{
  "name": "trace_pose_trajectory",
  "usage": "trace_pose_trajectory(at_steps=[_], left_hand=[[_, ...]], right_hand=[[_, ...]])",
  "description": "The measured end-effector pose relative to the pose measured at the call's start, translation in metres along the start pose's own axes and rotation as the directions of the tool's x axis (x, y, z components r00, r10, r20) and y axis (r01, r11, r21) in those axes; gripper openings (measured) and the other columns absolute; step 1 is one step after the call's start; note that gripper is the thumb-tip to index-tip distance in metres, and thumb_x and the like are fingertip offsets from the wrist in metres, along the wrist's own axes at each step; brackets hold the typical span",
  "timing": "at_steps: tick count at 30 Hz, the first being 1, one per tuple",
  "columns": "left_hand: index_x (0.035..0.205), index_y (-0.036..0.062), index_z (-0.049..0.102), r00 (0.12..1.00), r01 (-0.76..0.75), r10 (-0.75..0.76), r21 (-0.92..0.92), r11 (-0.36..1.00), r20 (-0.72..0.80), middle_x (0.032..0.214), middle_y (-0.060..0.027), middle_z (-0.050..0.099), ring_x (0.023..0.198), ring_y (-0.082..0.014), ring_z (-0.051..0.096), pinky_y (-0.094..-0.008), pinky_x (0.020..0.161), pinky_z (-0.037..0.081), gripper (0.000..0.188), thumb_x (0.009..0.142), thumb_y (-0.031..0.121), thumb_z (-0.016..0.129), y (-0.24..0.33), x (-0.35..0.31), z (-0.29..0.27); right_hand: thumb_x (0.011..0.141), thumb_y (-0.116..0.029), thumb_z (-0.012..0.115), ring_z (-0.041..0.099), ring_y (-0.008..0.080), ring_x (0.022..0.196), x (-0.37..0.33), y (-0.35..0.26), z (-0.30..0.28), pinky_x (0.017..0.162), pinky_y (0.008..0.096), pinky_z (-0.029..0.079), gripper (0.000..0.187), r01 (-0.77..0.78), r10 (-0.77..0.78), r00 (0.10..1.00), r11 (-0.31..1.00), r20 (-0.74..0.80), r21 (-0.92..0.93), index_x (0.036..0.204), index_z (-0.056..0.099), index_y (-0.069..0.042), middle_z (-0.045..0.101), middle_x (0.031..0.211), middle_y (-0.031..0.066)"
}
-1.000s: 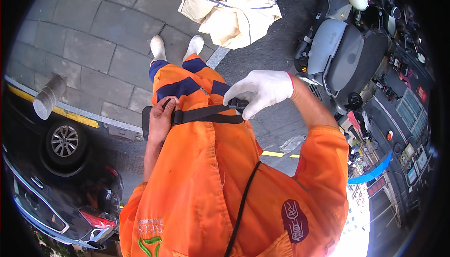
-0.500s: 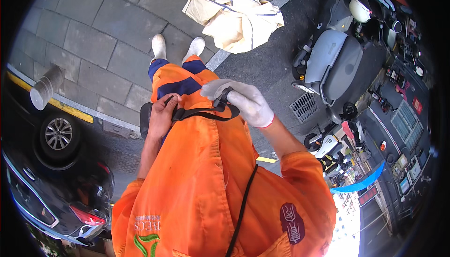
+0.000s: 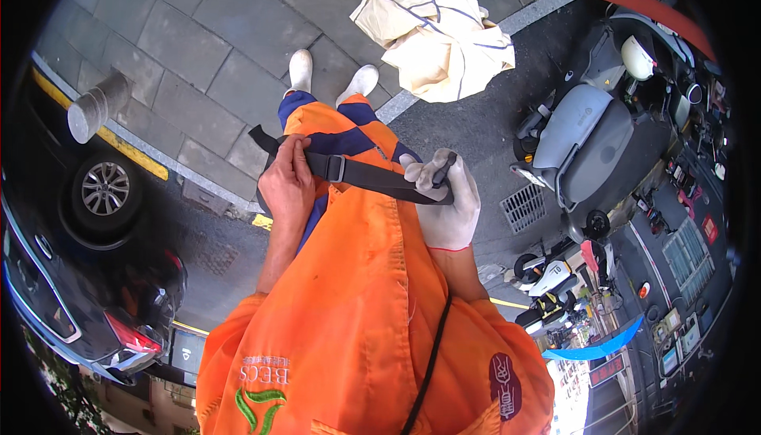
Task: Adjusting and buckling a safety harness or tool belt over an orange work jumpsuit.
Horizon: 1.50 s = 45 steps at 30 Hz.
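A black webbing strap [image 3: 371, 175] is stretched across my waist, over the front of the orange jacket [image 3: 333, 276]. My bare left hand [image 3: 289, 185] is closed on its left part, beside a dark slide adjuster [image 3: 336, 168]; a loose strap end sticks up past the fingers. On the other side, my right hand [image 3: 450, 209], in a white glove, has its fingers curled round the strap's right end, where a small black end piece [image 3: 445, 167] pokes out. Whether that piece is a buckle I cannot tell.
A crumpled cream cloth bag [image 3: 444, 46] lies ahead on the paving, past my white boots [image 3: 300, 70]. Scooters, including a grey one [image 3: 571, 130], stand at the right near a drain grate [image 3: 524, 203]. A short bollard [image 3: 91, 114] and a dark car [image 3: 79, 284] are at the left.
The looped strap has been drawn out flat between my hands. My right hand has moved right and turned, its fingers now curled upward. The whole view has shifted slightly.
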State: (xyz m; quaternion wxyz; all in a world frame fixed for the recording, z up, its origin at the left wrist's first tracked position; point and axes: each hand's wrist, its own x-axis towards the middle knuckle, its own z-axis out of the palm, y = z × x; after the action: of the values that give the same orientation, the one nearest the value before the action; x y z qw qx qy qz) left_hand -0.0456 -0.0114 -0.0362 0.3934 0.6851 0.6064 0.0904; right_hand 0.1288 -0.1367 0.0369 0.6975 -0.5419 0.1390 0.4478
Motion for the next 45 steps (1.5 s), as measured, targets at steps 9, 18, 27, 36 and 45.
trace_pose_trajectory(at_steps=[9, 18, 27, 36, 45], left_hand=[[0.106, 0.0033, 0.071, 0.935, -0.147, 0.144, -0.015, 0.989, 0.325, 0.079, -0.0182, 0.07, 0.065, -0.0305, 0.071, -0.039, 0.06, 0.054, 0.015, 0.099, 0.014, 0.063, 0.014, 0.015, -0.013], [0.102, 0.0069, 0.07, 0.63, 0.776, -0.48, -0.501, 0.382, 0.61, 0.062, 0.0042, 0.053, 0.037, -0.0049, 0.034, -0.0238, 0.036, 0.024, 0.021, 0.108, 0.021, 0.056, 0.017, -0.005, 0.012], [0.105, 0.0012, 0.07, 0.783, -0.169, 0.384, -0.427, 0.888, 0.49, 0.069, 0.0013, 0.061, 0.05, -0.0036, 0.053, -0.0221, 0.046, 0.038, 0.015, 0.105, 0.009, 0.058, 0.059, 0.054, -0.014], [0.1, 0.0017, 0.071, 0.786, 0.124, 0.161, -0.407, 0.905, 0.597, 0.077, -0.0041, 0.069, 0.058, -0.0112, 0.06, -0.0263, 0.057, 0.048, 0.011, 0.101, 0.002, 0.06, 0.068, 0.07, -0.05], [0.106, 0.0009, 0.069, 0.896, 0.28, 0.013, -0.586, 0.76, 0.444, 0.071, 0.0008, 0.062, 0.044, -0.0046, 0.047, -0.023, 0.041, 0.036, 0.02, 0.107, 0.016, 0.056, 0.014, 0.093, -0.078]], right_hand=[[0.11, -0.034, 0.036, 0.049, 0.0144, 0.061, -0.017, -0.019, -0.009, 0.098, 0.045, 0.045, 0.031, 0.124, -0.117, 0.991, 0.987, 0.067, -0.103, 0.099, 0.052, -0.009, 0.044, 0.063, -0.0002], [0.104, -0.027, 0.048, 0.066, 0.0204, 0.079, -0.008, 0.006, -0.058, 0.102, 0.0442, 0.049, 0.029, -0.031, -0.034, 0.901, 0.989, 0.433, 0.141, 0.097, 0.059, -0.001, 0.065, 0.076, 0.0094], [0.093, -0.026, 0.067, 0.066, 0.0206, 0.059, 0.025, 0.022, 0.005, 0.057, 0.0354, 0.051, 0.053, -0.149, 0.528, 0.806, 0.618, 0.267, -0.772, 0.138, 0.053, -0.002, 0.067, 0.07, 0.0079], [0.083, -0.038, 0.077, 0.068, 0.0318, 0.06, 0.037, 0.046, 0.062, 0.054, 0.043, 0.053, 0.046, 0.316, 0.146, 0.918, 0.292, 0.369, -0.903, 0.116, 0.064, -0.008, 0.068, 0.067, 0.01], [0.092, -0.029, 0.068, 0.067, 0.0331, 0.063, 0.032, 0.011, 0.099, 0.058, 0.0441, 0.052, 0.024, 0.326, 0.388, 0.864, 0.059, 0.322, -0.944, 0.11, 0.068, -0.013, 0.067, 0.069, 0.0104]])
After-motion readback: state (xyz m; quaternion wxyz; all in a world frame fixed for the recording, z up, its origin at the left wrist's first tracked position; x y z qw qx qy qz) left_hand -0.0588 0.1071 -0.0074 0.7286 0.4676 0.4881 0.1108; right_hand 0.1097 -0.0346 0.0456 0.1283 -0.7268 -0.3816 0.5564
